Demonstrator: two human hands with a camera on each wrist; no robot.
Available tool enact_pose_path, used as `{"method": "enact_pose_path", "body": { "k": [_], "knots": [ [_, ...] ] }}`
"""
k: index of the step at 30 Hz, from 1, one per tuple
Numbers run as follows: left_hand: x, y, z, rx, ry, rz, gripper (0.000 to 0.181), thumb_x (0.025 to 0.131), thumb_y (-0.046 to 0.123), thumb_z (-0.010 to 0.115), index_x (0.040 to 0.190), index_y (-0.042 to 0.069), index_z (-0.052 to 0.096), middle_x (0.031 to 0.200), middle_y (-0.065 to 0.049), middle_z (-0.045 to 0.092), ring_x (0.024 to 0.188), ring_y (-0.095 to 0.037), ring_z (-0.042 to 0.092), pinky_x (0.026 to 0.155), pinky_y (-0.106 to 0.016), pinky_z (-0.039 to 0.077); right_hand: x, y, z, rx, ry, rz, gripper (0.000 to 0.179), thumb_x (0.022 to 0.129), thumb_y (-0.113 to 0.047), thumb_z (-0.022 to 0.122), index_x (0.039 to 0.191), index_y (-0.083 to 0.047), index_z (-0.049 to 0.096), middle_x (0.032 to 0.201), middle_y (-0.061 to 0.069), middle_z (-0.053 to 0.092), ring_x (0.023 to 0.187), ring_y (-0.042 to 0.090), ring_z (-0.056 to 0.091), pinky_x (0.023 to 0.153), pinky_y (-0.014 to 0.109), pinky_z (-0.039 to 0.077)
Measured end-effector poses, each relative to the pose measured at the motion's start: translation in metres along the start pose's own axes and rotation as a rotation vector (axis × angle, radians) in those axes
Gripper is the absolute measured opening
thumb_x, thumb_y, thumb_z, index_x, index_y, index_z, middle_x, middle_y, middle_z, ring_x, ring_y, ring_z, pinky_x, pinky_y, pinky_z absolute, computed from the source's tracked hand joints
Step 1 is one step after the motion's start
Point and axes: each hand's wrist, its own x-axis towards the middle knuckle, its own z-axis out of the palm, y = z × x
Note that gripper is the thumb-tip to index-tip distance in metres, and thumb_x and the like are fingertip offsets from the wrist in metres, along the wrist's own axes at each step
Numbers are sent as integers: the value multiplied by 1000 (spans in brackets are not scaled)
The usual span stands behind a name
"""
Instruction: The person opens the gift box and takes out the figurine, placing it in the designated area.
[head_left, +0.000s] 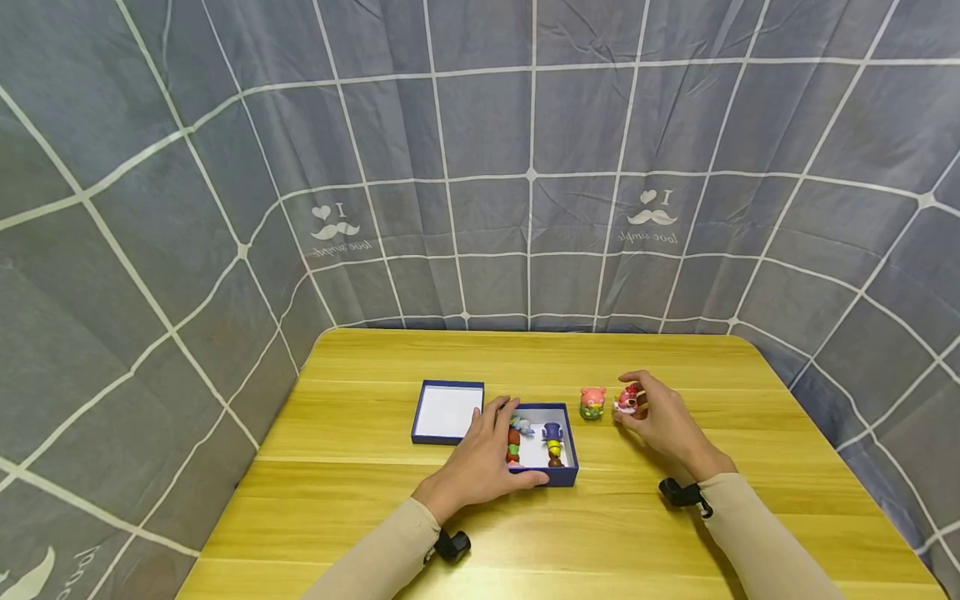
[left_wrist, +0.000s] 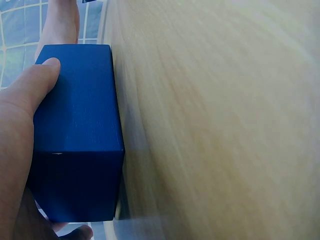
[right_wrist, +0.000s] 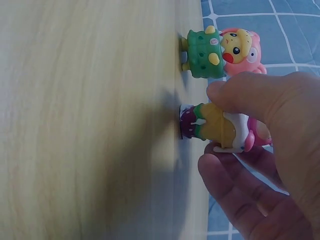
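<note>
My left hand (head_left: 480,462) spans a dark blue box (head_left: 558,478) near the table's middle, thumb on its front wall and fingers over its far left side. Inside lie several small figurines, among them a purple and yellow one (head_left: 553,435) and a grey-blue one (head_left: 522,426); the hand partly hides the left ones. To the right, my right hand (head_left: 667,425) holds a pink-topped figurine (right_wrist: 220,127) between thumb and fingers, upright with its base at the tabletop. Just left of it stands a figurine with a pink hood and green body (right_wrist: 205,54).
A shallow blue-rimmed lid (head_left: 448,412) with a white inside lies left of the box. The wooden table (head_left: 360,500) runs back to a grey checked curtain (head_left: 487,217), which also hangs along both sides.
</note>
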Motion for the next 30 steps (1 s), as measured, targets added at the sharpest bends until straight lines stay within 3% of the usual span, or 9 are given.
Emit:
{"method": "enact_pose_path", "body": {
  "k": [15,26,30],
  "knots": [
    [0,-1,0,0,2,0,129,95,79,85,187,15,21,192,-17,23,176,-48,36,149,-68,18,-1,0,5,-20,8,-39,57,95,-5,97,144,3,69,115,17,80,96,24,77,79,34,66],
    [1,-2,1,7,2,5,130,95,80,84,187,15,21,192,-18,23,176,-48,35,149,-68,18,-1,0,6,-38,3,-45,67,94,-9,99,151,4,65,116,18,79,96,24,76,79,35,65],
    [1,-2,1,7,-1,3,129,95,80,84,187,15,20,192,-17,23,176,-48,36,149,-68,18,-2,-1,5,-25,2,-37,71,94,-9,99,154,4,64,125,22,77,98,26,78,80,35,68]
  ]
}}
